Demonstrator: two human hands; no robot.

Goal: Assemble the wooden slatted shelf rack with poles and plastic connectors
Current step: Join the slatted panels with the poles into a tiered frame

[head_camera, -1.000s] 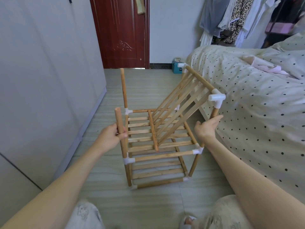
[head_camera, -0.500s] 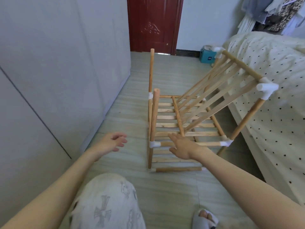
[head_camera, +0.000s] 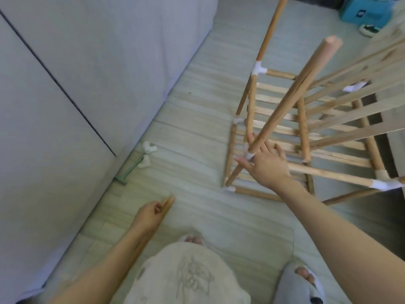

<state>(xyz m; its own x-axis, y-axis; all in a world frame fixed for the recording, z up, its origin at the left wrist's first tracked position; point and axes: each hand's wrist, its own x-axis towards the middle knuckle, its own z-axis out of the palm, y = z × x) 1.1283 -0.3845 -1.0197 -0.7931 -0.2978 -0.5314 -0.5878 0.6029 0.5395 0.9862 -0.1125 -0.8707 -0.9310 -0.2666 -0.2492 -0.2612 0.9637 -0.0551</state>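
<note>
Item: wooden shelf rack (head_camera: 306, 137), part-built, on floor (head_camera: 197, 150) at our 1 o'clock; top slatted shelf (head_camera: 355, 106) tilted, seated on right side only.

Right hand (head_camera: 266, 165): fingers spread, pressing near upright pole (head_camera: 291, 91) at its white plastic connector (head_camera: 249, 155); we judge it steadies frame.

Left hand (head_camera: 148, 216): at 7 o'clock, fingers curled round loose pole (head_camera: 153, 229), likely next part.

Spare connectors (head_camera: 147, 154): two, on floor by wardrobe (head_camera: 76, 73), 10 o'clock, within reach.
</note>
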